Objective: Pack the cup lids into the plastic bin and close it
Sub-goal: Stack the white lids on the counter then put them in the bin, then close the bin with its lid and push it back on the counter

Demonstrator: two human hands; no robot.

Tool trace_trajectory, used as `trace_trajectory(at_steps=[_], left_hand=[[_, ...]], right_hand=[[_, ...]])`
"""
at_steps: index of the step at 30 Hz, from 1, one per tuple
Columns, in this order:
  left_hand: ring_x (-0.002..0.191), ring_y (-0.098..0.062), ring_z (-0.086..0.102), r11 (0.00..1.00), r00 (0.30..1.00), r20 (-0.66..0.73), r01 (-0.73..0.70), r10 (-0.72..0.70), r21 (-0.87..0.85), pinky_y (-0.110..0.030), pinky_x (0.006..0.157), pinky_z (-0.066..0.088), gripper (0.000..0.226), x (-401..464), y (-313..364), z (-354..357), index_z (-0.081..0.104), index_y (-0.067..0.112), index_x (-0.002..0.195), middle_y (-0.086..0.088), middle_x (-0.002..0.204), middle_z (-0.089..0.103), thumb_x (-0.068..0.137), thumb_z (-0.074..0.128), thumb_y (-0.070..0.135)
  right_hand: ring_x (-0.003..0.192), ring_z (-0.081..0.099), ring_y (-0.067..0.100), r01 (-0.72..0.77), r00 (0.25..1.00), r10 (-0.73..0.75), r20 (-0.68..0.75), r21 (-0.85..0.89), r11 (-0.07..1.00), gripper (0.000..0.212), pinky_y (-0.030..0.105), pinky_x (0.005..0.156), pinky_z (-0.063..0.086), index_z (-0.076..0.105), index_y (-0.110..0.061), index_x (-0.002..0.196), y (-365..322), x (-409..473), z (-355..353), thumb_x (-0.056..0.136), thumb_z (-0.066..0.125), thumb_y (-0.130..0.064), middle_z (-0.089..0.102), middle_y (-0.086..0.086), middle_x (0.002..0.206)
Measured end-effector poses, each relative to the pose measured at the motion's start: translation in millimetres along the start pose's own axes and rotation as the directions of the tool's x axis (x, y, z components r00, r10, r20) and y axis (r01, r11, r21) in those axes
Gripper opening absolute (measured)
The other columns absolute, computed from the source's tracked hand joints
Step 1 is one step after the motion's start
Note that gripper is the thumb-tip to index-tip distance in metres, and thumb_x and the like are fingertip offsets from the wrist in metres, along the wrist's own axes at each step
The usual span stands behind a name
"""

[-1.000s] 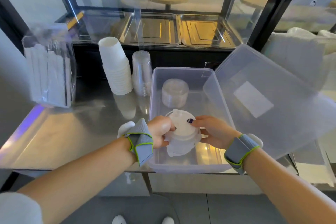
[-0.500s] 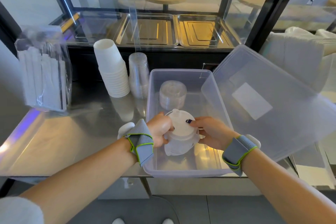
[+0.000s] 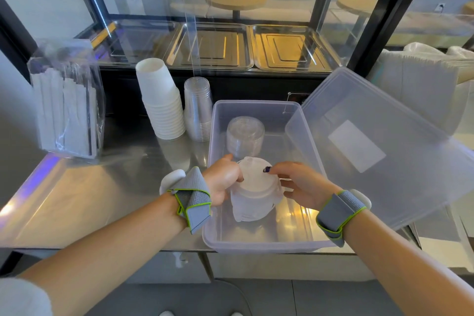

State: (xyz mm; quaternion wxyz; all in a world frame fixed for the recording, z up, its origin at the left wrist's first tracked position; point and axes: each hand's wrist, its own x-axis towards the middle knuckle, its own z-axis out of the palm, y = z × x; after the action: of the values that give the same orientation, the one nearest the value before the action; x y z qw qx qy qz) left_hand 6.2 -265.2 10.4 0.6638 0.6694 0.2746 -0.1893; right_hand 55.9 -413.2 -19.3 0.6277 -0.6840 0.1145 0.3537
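Observation:
A clear plastic bin (image 3: 218, 233) stands open on the steel counter in front of me. A stack of white cup lids in a thin plastic sleeve (image 3: 254, 197) is inside it, near the middle. My left hand (image 3: 223, 182) grips the stack's left side and my right hand (image 3: 300, 185) grips its right side, fingertips on the top lid. A stack of clear lids (image 3: 245, 136) stands at the bin's far end. The bin's translucent lid (image 3: 379, 146) leans tilted against the bin's right side.
Stacked white paper cups (image 3: 160, 102) and clear plastic cups (image 3: 197, 108) stand left of the bin. A bag of wrapped straws (image 3: 66, 105) is at the far left. A glass display case (image 3: 213, 49) with metal trays rises behind the counter (image 3: 77, 195).
Both hands stay on the white lid stack inside the bin. The stack has barely shifted; the view has tilted slightly.

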Motion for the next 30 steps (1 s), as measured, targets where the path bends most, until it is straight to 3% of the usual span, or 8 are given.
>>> trace_trajectory(at_steps=[4,5,6,7,15,20,25,30], left_hand=[[0.142,-0.026,0.023,0.993,0.998,0.005,-0.066,0.066,0.100,-0.035,0.114,0.022,0.075,2.1,0.8,-4.1,0.011,0.021,0.151,-0.006,0.159,0.015,0.087,0.034,-0.011],[0.145,-0.025,0.018,0.988,0.996,0.013,-0.087,0.086,0.130,-0.036,0.117,0.017,0.076,1.5,2.1,-4.6,0.010,0.021,0.151,-0.005,0.160,0.014,0.086,0.035,-0.010],[0.145,-0.023,0.016,0.984,0.995,0.019,-0.102,0.100,0.149,-0.036,0.117,0.015,0.077,0.4,1.3,-6.4,0.009,0.022,0.151,-0.006,0.159,0.014,0.086,0.035,-0.010],[0.144,-0.021,0.018,0.978,0.992,0.029,-0.125,0.122,0.169,-0.033,0.116,0.017,0.078,-0.3,3.2,-6.3,0.010,0.023,0.151,-0.006,0.158,0.017,0.085,0.036,-0.010],[0.112,-0.025,0.053,0.861,0.927,-0.053,-0.322,0.371,0.393,-0.034,0.093,0.044,0.063,4.0,43.6,6.8,0.035,0.020,0.143,-0.006,0.115,0.059,0.084,0.051,0.002],[0.108,-0.029,0.055,0.805,0.887,0.025,-0.430,0.461,0.409,-0.033,0.092,0.044,0.042,15.8,86.4,54.2,0.056,0.015,0.124,-0.013,0.116,0.057,0.083,0.052,0.003],[0.090,-0.027,0.056,0.770,0.885,0.173,-0.462,0.432,0.439,-0.035,0.080,0.050,0.040,27.5,106.7,109.5,0.057,0.008,0.122,-0.017,0.104,0.060,0.084,0.047,0.001],[0.072,-0.024,0.054,0.790,0.897,0.282,-0.436,0.341,0.432,-0.021,0.054,0.040,0.037,35.7,104.8,151.2,0.056,0.003,0.122,-0.011,0.090,0.055,0.087,0.043,-0.001]], right_hand=[[0.092,0.045,0.027,0.057,0.998,-0.060,-0.023,-0.110,0.992,0.013,0.028,0.074,0.036,0.059,-0.007,0.088,-4.1,-1.7,-1.5,0.079,0.064,-0.014,0.046,0.006,0.100],[0.090,0.031,0.012,0.092,0.994,-0.099,-0.047,-0.135,0.987,0.024,0.033,0.081,0.041,0.059,-0.004,0.100,-6.8,-2.7,-3.4,0.079,0.064,-0.014,0.045,0.007,0.099],[0.132,0.031,0.036,0.124,0.987,-0.139,-0.081,-0.168,0.978,0.040,0.038,0.093,0.041,0.055,0.001,0.114,-8.7,-2.8,-3.9,0.079,0.065,-0.014,0.046,0.009,0.103],[0.113,0.048,0.033,0.166,0.975,-0.193,-0.114,-0.213,0.963,0.050,0.038,0.099,0.039,0.050,0.001,0.123,-12.8,-4.7,-7.2,0.079,0.066,-0.016,0.048,0.010,0.110],[0.116,0.053,0.032,0.280,0.821,-0.468,-0.328,-0.482,0.830,0.052,0.043,0.103,0.043,0.052,-0.002,0.124,-51.6,-36.2,-65.5,0.079,0.067,-0.024,0.056,0.017,0.123],[0.120,0.048,0.031,0.171,0.641,-0.589,-0.491,-0.657,0.734,0.050,0.030,0.092,0.038,0.049,-0.008,0.128,-54.6,-58.5,-121.2,0.083,0.063,-0.024,0.049,0.016,0.133],[0.125,0.037,0.037,-0.121,0.484,-0.640,-0.597,-0.770,0.626,0.044,0.043,0.103,0.029,0.046,-0.006,0.127,-58.7,-71.5,-155.6,0.087,0.055,-0.023,0.044,0.021,0.131],[0.124,0.033,0.035,-0.334,0.454,-0.653,-0.607,-0.795,0.507,0.038,0.047,0.100,0.033,0.049,-0.011,0.122,-59.8,-70.1,-165.0,0.087,0.052,-0.026,0.039,0.015,0.131]])
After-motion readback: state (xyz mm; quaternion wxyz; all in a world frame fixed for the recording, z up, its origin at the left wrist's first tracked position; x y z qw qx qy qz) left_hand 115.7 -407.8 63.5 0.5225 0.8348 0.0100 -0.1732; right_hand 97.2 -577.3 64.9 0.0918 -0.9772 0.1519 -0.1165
